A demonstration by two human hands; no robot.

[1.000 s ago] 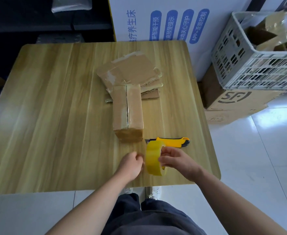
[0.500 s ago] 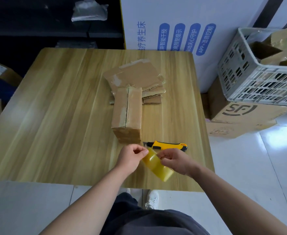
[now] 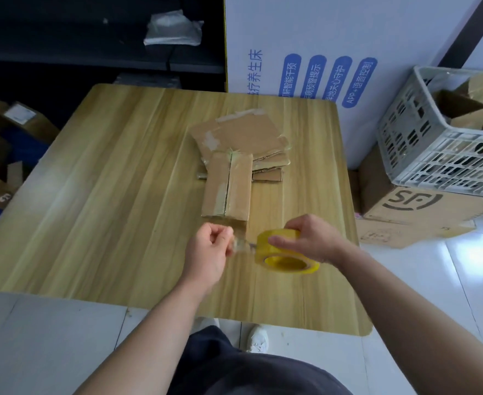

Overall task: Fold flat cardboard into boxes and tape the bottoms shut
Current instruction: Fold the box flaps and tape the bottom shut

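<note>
Over the near part of the wooden table, the right hand is gripping a yellow tape roll, while the left hand is pinching the free tape end, a clear, blurred strip that is hard to make out. The folded box is lying just beyond the hands, its near end partly hiding behind them and its far end overlapping the flat cardboard stack. A white crate is running off the right edge.

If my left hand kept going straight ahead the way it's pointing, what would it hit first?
Probably the near end of the folded box, right ahead of the left hand; its height above the table is unclear.
</note>
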